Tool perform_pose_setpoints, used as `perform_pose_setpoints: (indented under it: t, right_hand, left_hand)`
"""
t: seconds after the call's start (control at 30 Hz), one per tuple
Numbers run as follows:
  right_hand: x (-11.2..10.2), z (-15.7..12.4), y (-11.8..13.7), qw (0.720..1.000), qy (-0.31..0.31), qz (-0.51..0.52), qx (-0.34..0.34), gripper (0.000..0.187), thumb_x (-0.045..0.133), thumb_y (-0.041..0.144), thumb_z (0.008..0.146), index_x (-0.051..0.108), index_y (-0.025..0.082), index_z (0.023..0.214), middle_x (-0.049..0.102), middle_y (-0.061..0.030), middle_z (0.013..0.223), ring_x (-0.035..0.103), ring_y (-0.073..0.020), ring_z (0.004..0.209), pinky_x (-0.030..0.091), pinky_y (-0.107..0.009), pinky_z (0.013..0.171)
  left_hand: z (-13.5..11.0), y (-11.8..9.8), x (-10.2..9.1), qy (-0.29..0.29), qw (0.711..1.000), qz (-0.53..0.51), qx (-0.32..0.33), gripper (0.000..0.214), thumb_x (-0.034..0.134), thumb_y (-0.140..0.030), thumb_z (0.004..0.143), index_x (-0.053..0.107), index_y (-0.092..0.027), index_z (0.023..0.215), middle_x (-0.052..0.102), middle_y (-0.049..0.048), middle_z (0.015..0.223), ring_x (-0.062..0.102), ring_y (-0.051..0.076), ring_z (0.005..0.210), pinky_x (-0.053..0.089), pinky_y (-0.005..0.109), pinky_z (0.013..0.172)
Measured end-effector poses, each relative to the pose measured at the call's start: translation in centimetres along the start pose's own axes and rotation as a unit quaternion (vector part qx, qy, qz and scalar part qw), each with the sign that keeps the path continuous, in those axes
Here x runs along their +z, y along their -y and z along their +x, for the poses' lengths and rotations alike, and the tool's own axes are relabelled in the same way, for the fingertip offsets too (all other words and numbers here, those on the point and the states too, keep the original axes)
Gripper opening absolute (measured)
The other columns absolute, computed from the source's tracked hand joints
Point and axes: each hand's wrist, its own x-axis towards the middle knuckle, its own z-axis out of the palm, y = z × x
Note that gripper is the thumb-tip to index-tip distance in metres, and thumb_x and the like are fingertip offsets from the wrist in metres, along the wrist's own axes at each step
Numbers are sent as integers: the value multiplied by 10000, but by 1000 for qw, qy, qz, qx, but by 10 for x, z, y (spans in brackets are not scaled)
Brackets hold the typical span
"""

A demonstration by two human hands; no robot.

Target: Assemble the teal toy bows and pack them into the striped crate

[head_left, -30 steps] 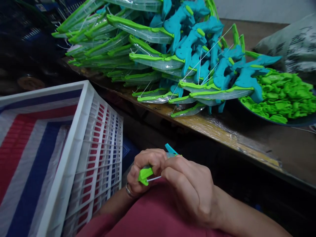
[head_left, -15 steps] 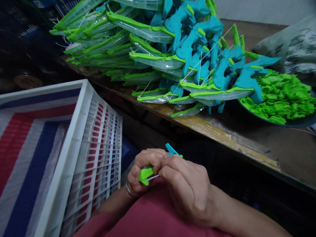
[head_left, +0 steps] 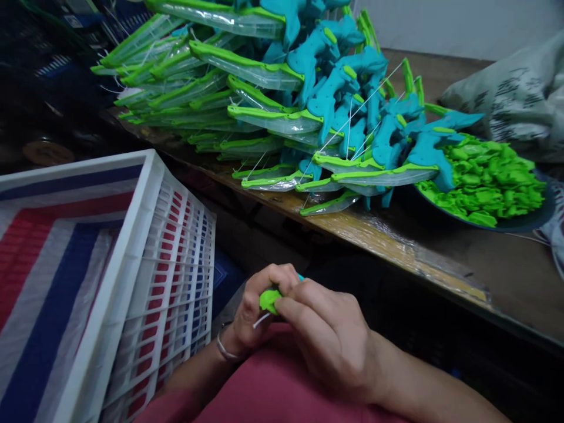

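Close to my body, my left hand is closed around a toy bow whose bright green tip sticks out between the hands. A short white string shows below that tip. The fingers of my right hand are bent and pressed against the green tip from the other side. A sliver of teal plastic shows behind the knuckles; the rest of the bow is hidden by my hands.
Across the wooden table lies a large pile of green and teal toy bows. Beside it stands a dark bowl of small green parts, with a printed sack behind. A white crate with a striped lining is on my left.
The green tip has turned and sits a little higher, with my right fingertips now on it instead of at the string. The teal piece shows less. The view has shifted slightly.
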Motion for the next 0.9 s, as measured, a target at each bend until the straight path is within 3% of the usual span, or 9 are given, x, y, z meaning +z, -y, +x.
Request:
perform_pose_setpoints:
  t: [0.1, 0.27, 0.4, 0.6, 0.73, 0.83, 0.9]
  right_hand:
    - [2, 0, -10, 1000, -24, 2, 2, 248, 450, 82, 1037, 579, 87, 1249, 647, -97, 1001, 573, -125, 747, 518, -232, 613]
    - [4, 2, -21, 998, -31, -52, -29, 170, 458, 58, 1019, 609, 75, 1096, 612, -68, 815, 522, -126, 652, 456, -234, 536]
    - [3, 1, -26, 987, -4, -151, -58, 153, 470, 102, 1024, 618, 71, 1046, 645, -108, 846, 552, -164, 687, 462, -272, 540]
    - [14, 5, -40, 965, -52, -251, -46, 79, 493, 81, 983, 523, 139, 940, 562, -59, 759, 482, -165, 643, 401, -283, 493]
    - [11, 16, -47, 959, -84, -257, -90, 99, 449, 69, 967, 477, 162, 947, 562, -70, 777, 511, -185, 710, 470, -293, 572]
    - [-5, 25, -50, 948, -129, -261, -128, 94, 465, 81, 954, 486, 145, 1019, 571, -82, 820, 527, -189, 735, 478, -305, 595]
    - [-17, 29, -51, 937, -170, -281, -115, 146, 502, 67, 932, 481, 161, 1041, 573, -75, 853, 527, -177, 737, 455, -288, 586]
  left_hand:
    - [3, 4, 0, -33, 999, -36, -5, 518, 444, -705, 968, 608, -216, 922, 552, 42, 842, 515, 215, 812, 424, 354, 774]
    - [6, 7, -1, -52, 998, -29, -14, 374, 436, -515, 1048, 636, -201, 1008, 564, 41, 918, 524, 189, 863, 426, 315, 821]
    - [8, 3, 0, -58, 998, 9, -34, 349, 420, -450, 1066, 644, -196, 984, 562, 43, 946, 510, 181, 864, 433, 307, 820]
    - [9, -4, 6, -112, 974, 195, -17, 234, 438, -393, 1077, 618, -248, 1114, 596, 10, 958, 543, 148, 834, 458, 248, 764]
    - [11, -4, 9, -121, 951, 281, 45, 210, 444, -320, 1084, 587, -301, 1237, 631, -1, 1055, 592, 120, 894, 482, 206, 804]
    - [14, -3, 9, -92, 963, 248, 41, 210, 428, -305, 1090, 594, -297, 1219, 629, -24, 881, 600, 95, 730, 494, 188, 686]
    - [16, -2, 8, -71, 980, 187, 17, 209, 409, -308, 1094, 591, -291, 1196, 574, -46, 765, 570, 85, 606, 477, 184, 584]
